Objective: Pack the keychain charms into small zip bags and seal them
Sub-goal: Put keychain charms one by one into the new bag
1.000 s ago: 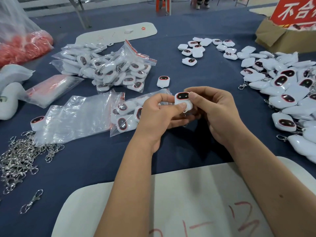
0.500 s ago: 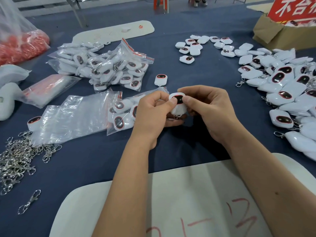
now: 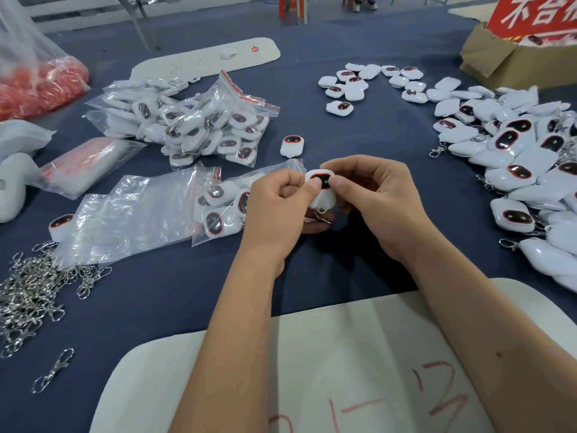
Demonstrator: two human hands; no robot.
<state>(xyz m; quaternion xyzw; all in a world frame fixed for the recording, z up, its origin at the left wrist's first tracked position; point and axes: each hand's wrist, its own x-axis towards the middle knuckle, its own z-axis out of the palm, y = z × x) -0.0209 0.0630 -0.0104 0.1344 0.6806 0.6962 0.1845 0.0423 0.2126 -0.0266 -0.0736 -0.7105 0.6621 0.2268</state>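
My left hand [image 3: 278, 210] and my right hand [image 3: 379, 198] both pinch one white charm [image 3: 321, 179] with a dark, red-rimmed oval face, held just above the blue cloth. A metal clasp [image 3: 321, 217] hangs under it, by my left fingers. A part-filled zip bag [image 3: 218, 204] with a few charms lies just left of my left hand. An empty clear bag [image 3: 131, 217] lies further left. One loose charm [image 3: 292, 145] sits just beyond my hands.
A heap of loose charms [image 3: 515, 164] fills the right side, a smaller group [image 3: 371, 84] lies at the back. Filled zip bags [image 3: 199, 120] lie at back left, metal clasps [image 3: 34, 292] at front left. A white board [image 3: 359, 370] lies under my forearms. A cardboard box [image 3: 502, 60] stands at the back right.
Both hands have kept hold of the charm. It has tipped a little and both thumbs now press on its dark face.
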